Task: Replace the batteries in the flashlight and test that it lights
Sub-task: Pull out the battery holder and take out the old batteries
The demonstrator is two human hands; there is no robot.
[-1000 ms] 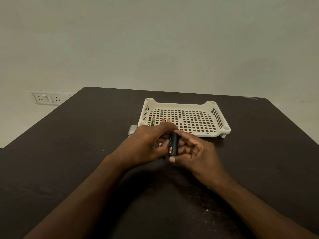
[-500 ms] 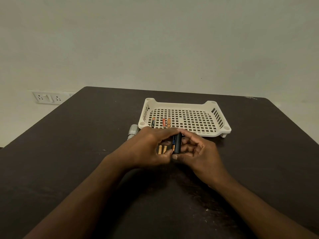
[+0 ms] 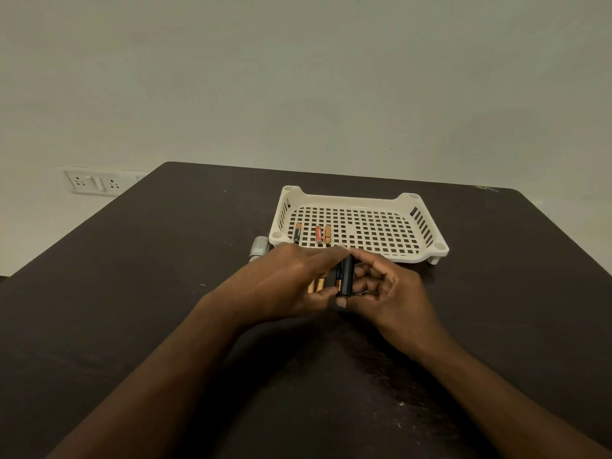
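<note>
1. The fingers [image 3: 374,270] of the right hand [image 3: 390,293] wrap a black cylindrical piece [image 3: 346,276], probably the flashlight's battery holder, held upright just above the tabletop [image 3: 132,293] at the scene's centre.
2. The left hand [image 3: 284,283] meets it from 9 o'clock, its fingers pinching a battery [image 3: 338,276] with a copper end against the holder's side; whether it is seated yet I cannot tell.
3. Two copper-coloured batteries [image 3: 314,285] show under the left hand, either held or lying there; I cannot tell which.
4. At 12 o'clock of the hands sits a white perforated tray [image 3: 410,197] with three batteries [image 3: 318,234] lying in its left part.
5. A grey metal piece [image 3: 259,248], likely the flashlight body or head, lies on the tabletop at 10 o'clock, just beside the tray's corner.
6. Judgement: the flashlight is apart and loading is under way. Left to do: finish loading, reassemble, switch on.
</note>
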